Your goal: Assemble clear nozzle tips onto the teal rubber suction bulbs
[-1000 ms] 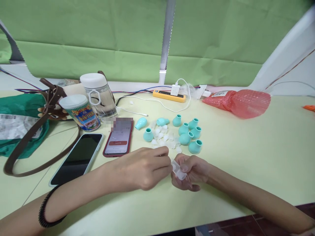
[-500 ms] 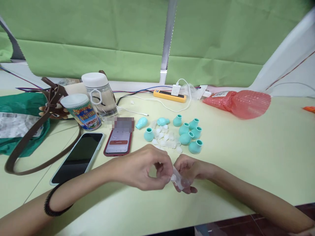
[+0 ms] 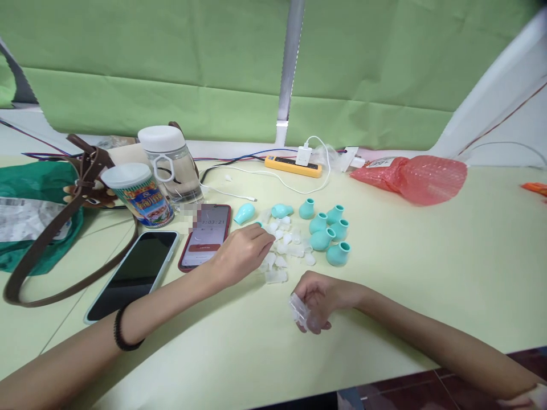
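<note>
My left hand (image 3: 245, 254) reaches over the left side of a pile of small white translucent plastic pieces (image 3: 294, 249). Its fingers are pressed together at the pieces, and whatever lies between the fingertips is hidden. Nearer the table's front, my right hand (image 3: 318, 302) is curled round a clear, soft-looking plastic piece (image 3: 299, 310), which sticks out past the fingers. Several turquoise bulbs (image 3: 337, 254) with open necks stand right of and behind the pile. Two more turquoise bulbs (image 3: 282, 211) lie on their sides behind it, and another is mostly covered by my left hand.
Left of the pile lie a red-cased phone (image 3: 205, 236) and a larger dark-screened phone (image 3: 132, 276). A snack canister (image 3: 141, 193), a water bottle (image 3: 171, 168), a brown strap (image 3: 25, 296) and a green bag (image 3: 47, 239) stand beyond. Behind are a yellow power strip (image 3: 293, 166) and red bubble wrap (image 3: 427, 179).
My left hand has left the plastic piece at my right hand and moved up and left to the pile. My right hand keeps its piece, barely moving. The phone screen now shows digits.
</note>
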A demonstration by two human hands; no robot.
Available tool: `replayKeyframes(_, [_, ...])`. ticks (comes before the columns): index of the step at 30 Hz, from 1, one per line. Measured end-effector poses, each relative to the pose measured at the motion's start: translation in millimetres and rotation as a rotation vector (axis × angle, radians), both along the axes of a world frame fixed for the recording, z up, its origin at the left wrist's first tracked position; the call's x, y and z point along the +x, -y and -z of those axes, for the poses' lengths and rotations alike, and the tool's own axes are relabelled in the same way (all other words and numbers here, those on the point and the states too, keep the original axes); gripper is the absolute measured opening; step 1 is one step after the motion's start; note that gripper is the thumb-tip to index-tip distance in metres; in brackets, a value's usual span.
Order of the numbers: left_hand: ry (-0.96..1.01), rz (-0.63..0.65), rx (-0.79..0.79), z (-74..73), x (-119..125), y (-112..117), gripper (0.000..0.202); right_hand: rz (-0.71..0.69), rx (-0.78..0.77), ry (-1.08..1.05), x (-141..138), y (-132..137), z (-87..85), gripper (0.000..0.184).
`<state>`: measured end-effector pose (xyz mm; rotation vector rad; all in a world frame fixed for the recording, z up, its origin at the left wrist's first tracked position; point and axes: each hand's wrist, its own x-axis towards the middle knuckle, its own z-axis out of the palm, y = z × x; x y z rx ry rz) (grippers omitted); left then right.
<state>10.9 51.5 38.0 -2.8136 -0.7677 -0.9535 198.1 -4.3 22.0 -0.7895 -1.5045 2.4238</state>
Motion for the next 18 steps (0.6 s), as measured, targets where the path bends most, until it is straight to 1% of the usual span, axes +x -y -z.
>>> replayKeyframes(2, [0.047,0.000,0.009,3.4,0,-2,0.021,0.036,0.031,-0.009,-1,1,1.1,0.012])
replayKeyframes(3, [0.088,0.003,0.005,2.8,0,-2,0.019,0.072,0.061,-0.006,-3,1,1.3,0.013])
replayKeyframes(5, [0.185,0.008,-0.026,-2.8,0,1,0.017,0.211,0.173,0.045,-5,3,1.4,0.017])
replayKeyframes(7, [0.237,0.005,-0.099,-12.3,0,10,0.015,0.372,0.305,0.141,-8,6,1.5,0.020])
replayKeyframes(9, [0.175,0.010,-0.219,-21.8,2,22,0.017,0.500,0.427,0.234,-11,9,2.1,0.020])
replayKeyframes(10, [0.085,0.024,-0.283,-25.5,2,28,0.022,0.540,0.488,0.261,-13,10,2.7,0.019])
replayKeyframes(12, [-0.085,0.104,-0.350,-29.9,4,38,0.028,0.591,0.630,0.289,-15,13,4.6,0.017])
replayKeyframes(13, [-0.141,0.139,-0.361,-30.9,5,42,0.025,0.614,0.711,0.293,-16,14,5.6,0.016])
replayKeyframes(15, [-0.172,0.175,-0.383,-31.6,6,44,0.019,0.641,0.840,0.297,-17,15,7.6,0.013])
replayKeyframes(18, [-0.082,0.150,-0.414,-32.5,5,38,0.014,0.713,0.958,0.289,-16,14,9.6,0.013])
